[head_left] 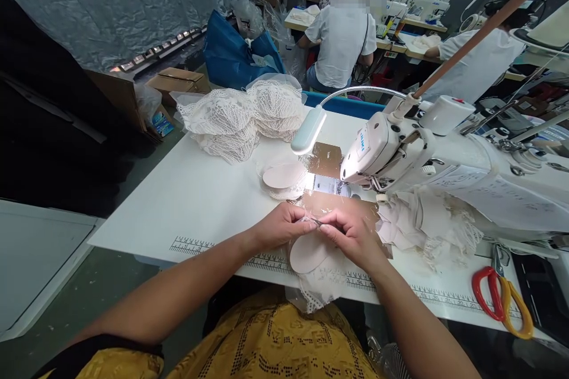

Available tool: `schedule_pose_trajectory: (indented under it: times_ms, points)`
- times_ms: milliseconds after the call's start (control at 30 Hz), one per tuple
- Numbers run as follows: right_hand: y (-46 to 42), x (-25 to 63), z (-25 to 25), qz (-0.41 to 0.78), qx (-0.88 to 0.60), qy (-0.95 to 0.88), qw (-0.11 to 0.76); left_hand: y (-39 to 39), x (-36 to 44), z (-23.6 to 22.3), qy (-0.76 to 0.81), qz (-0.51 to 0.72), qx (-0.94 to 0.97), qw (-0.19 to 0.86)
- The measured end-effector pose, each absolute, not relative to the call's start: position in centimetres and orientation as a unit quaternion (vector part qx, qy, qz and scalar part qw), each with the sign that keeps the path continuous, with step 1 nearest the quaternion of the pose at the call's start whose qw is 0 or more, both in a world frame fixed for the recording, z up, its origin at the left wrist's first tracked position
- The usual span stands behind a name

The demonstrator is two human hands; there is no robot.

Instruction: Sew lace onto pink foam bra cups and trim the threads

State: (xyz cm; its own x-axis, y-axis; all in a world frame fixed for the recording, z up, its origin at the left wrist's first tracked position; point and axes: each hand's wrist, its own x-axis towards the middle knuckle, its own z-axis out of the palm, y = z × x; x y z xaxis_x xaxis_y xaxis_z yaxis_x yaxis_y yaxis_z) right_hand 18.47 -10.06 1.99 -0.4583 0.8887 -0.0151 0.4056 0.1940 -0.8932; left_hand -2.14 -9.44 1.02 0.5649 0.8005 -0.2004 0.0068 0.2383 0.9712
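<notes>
Near the front edge of the sewing table, my left hand is closed in a pinch on the edge of a lace cup piece. The piece has a pale, smooth oval pad, and its lace hangs over the table edge. My right hand is closed too, its thumb and fingertips meeting the left ones. A small dark sliver shows between the fingertips, too small to name. Just beyond, another oval cup piece lies beside the needle area of a white sewing machine.
A stack of lace cups stands at the back left. More lace pieces are heaped right of the machine. Red and yellow-handled scissors lie at the right front. A lamp hangs over the table. A co-worker sits ahead.
</notes>
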Motion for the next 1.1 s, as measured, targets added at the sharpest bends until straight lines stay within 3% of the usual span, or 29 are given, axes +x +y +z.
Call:
schedule_pose_trajectory:
  times_ms: [267, 467, 567, 700, 867, 1000, 1100]
  points:
    - [-9.8, 19.7, 1.6, 0.518, -0.467, -0.662, 0.276, -9.3, -2.8, 1.5, 0.384, 0.223, 0.664, 0.601]
    - [-11.0, 19.1, 2.2, 0.339, -0.493, -0.755, 0.269, -7.0, -5.6, 5.3, 0.489, 0.206, 0.810, 0.249]
    - [-11.8, 16.5, 2.1, 0.279, -0.367, -0.854, 0.243, -3.6, -5.8, 5.5, 0.495, 0.217, 0.820, 0.189]
    - [-12.0, 15.2, 1.4, 0.209, -0.309, -0.917, 0.144, 0.3, -5.1, 4.1, 0.537, 0.142, 0.789, 0.263]
    - [-11.2, 19.8, 1.8, 0.240, -0.418, -0.873, 0.079, -0.1, -5.5, 2.8, 0.526, 0.134, 0.755, 0.366]
    - [-9.8, 20.7, 2.6, 0.373, -0.503, -0.763, 0.159, -1.8, -5.8, 2.7, 0.452, 0.213, 0.681, 0.536]
    - [-8.5, 18.7, 2.4, 0.434, -0.527, -0.697, 0.218, -2.5, -5.7, 3.0, 0.426, 0.231, 0.646, 0.589]
